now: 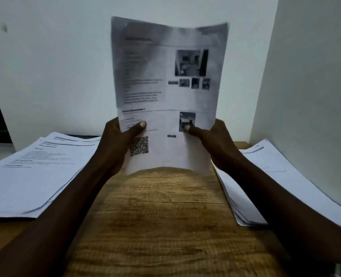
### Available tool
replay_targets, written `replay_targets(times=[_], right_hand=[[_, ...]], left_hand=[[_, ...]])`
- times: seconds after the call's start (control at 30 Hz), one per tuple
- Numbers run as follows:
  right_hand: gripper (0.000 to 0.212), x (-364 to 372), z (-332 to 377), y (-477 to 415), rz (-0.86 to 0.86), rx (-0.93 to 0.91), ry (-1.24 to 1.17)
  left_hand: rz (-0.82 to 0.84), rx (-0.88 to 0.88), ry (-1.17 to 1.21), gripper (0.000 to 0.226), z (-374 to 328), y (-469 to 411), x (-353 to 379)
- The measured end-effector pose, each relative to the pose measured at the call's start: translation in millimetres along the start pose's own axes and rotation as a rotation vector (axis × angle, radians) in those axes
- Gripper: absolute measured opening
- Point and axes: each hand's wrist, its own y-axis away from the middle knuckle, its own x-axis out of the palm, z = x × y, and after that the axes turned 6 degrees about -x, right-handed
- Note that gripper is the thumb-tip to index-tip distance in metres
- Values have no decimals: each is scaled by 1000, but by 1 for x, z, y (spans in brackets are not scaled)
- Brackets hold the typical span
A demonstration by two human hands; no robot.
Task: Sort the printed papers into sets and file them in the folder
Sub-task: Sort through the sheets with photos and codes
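While both hands, left hand (115,144) and right hand (215,142), pinch the sheet (165,86) upright above the table (161,216) between left stack (35,172) and right stack (275,176): read heading, match set, lay squarely.

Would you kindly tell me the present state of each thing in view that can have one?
Sheet: held upright above the table, bowed, print facing the camera.
Left hand: grips the sheet's lower left edge, thumb on the front.
Right hand: grips the sheet's lower right edge, thumb on the front.
Left pile: lying on the table, loosely fanned.
Right pile: lying on the table, edges uneven.
Table: bears both piles.
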Motion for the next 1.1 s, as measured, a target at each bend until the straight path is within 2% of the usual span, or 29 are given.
replay_targets(times=[0.07,0.17,0.27,0.37,0.5,0.6,0.67,0.77,0.83,0.93,1.0,1.1], right_hand=[[38,-1,-2,-2,29,19,29],[39,0,-14,4,72,141,83],[35,-9,-5,0,153,228,-8],[34,-17,3,-2,308,371,-167],[39,-11,-4,7,492,566,-161],[37,-5,-4,14,638,585,-111],[28,-5,1,16,657,580,-122],[25,-9,0,12,552,519,-137],[26,-13,-8,4,342,397,-71],[12,-20,-15,-5,57,206,-4],[9,-24,-18,-6,1,172,-3],[12,-24,-24,-6,10,191,29]], left_hand=[[27,-84,-10,24,4,2,-1],[142,-299,-103,36,11,6,-5],[240,-393,29,37,0,3,-12],[280,-451,157,40,-10,-4,-26],[187,-532,224,47,-5,-11,-46],[63,-551,240,37,6,-11,-51],[41,-556,209,36,12,-10,-50],[103,-531,176,42,16,-5,-39],[157,-499,178,46,18,-2,-32],[254,-467,173,44,22,1,-25],[277,-456,161,44,23,0,-24],[238,-446,198,41,21,0,-24]])
